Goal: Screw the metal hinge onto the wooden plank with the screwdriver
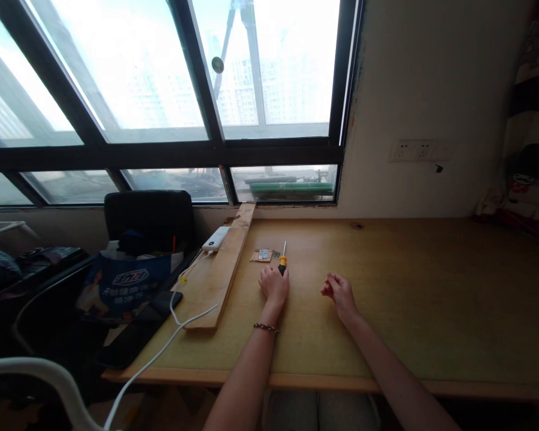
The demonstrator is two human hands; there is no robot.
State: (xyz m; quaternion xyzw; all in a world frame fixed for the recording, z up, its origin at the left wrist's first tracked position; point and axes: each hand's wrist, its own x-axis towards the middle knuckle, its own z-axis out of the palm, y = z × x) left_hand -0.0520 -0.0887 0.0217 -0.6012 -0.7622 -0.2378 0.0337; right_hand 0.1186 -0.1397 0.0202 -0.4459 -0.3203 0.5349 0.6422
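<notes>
My left hand (275, 284) rests on the table with its fingers curled round the black end of a yellow-and-black screwdriver (282, 261). The metal shaft points away from me, toward the window. Just beyond that hand lies a small piece of brown card with metal plates (263, 255) on it. Several small dark screw-like pieces (276, 255) sit between the card and the screwdriver. My right hand (339, 293) is off to the right, its fingertips pinched together. Whatever it holds, if anything, is too small to make out.
A long wooden board (218, 281) lies along the left side of the table (413, 311). On it is a white power bank (215, 239) with a white cable (146, 365) running off the near edge. A black chair (149, 218) and a blue bag (121, 284) stand to the left.
</notes>
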